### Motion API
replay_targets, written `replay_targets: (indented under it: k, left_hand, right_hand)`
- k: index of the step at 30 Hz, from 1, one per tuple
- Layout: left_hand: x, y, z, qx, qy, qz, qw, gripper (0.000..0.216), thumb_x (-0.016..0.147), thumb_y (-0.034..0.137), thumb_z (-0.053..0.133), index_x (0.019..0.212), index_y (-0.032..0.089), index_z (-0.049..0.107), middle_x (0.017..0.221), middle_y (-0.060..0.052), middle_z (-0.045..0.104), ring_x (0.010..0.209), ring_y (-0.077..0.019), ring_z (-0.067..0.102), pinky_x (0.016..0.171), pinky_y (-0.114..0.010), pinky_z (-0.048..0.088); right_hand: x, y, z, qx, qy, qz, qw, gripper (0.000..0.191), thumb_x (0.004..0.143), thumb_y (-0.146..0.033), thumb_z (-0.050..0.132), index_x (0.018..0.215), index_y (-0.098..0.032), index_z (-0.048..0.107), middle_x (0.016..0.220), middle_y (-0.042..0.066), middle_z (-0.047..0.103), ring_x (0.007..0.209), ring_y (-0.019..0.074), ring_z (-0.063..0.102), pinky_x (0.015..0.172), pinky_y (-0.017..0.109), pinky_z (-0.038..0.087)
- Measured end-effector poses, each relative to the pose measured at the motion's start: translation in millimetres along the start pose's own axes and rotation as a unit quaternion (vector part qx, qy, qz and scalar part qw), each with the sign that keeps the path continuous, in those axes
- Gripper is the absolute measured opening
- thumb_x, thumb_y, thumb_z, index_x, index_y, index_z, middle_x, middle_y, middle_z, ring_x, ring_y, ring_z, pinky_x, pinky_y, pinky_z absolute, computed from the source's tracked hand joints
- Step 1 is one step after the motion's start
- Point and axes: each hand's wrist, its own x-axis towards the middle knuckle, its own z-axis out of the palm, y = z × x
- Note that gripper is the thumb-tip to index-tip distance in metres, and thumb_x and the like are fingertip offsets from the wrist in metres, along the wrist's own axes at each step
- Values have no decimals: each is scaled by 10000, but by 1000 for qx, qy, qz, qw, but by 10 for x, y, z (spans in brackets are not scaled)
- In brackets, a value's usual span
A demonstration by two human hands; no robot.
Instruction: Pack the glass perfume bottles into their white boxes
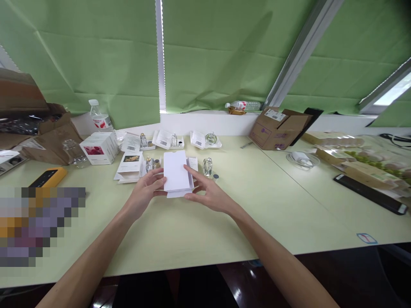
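Observation:
Between my two hands is a plain white cardboard box (pixel 177 172), tilted toward me with a flap out at its near end. My left hand (pixel 148 185) grips its left side, thumb on the face. My right hand (pixel 207 188) holds the right side, one finger lying on the top face. Just beyond my right hand stands a clear glass perfume bottle (pixel 207 167), with a small dark cap (pixel 215 176) beside it. To the left of the box, an opened white box (pixel 130 164) with a flower picture lies by another small bottle (pixel 149 164) and its cap.
Behind, more opened boxes (pixel 131 142) lie with small bottles, among them a round green one (pixel 211 138). White cartons (pixel 100 148) and a plastic bottle (pixel 100 117) stand left. A brown carton (pixel 276 128), a white cable (pixel 302 159) and a black bar (pixel 369 193) are right.

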Motion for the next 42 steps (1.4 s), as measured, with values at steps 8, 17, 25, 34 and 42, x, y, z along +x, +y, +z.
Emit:
replay_targets:
  k: [8, 17, 25, 34, 42]
  left_hand:
    - [1, -8, -15, 12, -17, -5, 1000, 470, 830, 385, 680, 1263, 241, 563, 1190, -94, 639, 996, -242, 649, 819, -398, 567]
    - [-52, 42, 55, 69, -93, -18, 993, 499, 855, 412, 628, 1319, 248, 544, 1231, -99, 639, 1097, -289, 611, 936, -446, 494]
    - [-69, 65, 60, 109, -66, -41, 991, 447, 838, 476, 613, 1226, 254, 606, 1186, -86, 664, 1075, -288, 619, 853, -395, 508]
    - [-11, -5, 12, 179, -1, -37, 983, 454, 792, 540, 631, 1127, 234, 639, 1022, -75, 684, 871, -246, 640, 683, -319, 479]
    - [-15, 19, -34, 276, 40, -37, 960, 575, 706, 522, 709, 1198, 240, 613, 828, -35, 591, 784, -226, 586, 653, -302, 429]
  right_hand:
    - [24, 64, 27, -15, -1, -4, 1000, 1030, 785, -450, 717, 1535, -364, 16, 1302, 67, 577, 1061, 249, 601, 866, 435, 549]
    - [2, 78, 16, -32, -7, 24, 999, 936, 803, -483, 689, 1537, -290, 140, 1257, 101, 605, 1000, 251, 627, 871, 460, 533]
    - [13, 68, 13, -24, -16, 42, 999, 611, 902, -389, 582, 1459, -245, 377, 1035, 65, 711, 945, 221, 668, 894, 447, 526]
    - [24, 121, 20, -71, -1, 37, 997, 422, 908, -397, 572, 1298, -238, 587, 1036, 68, 722, 926, 222, 676, 856, 417, 545]
    - [40, 138, 11, -126, 75, 18, 989, 312, 928, -387, 522, 1145, -231, 684, 1178, 71, 685, 896, 216, 677, 811, 394, 562]
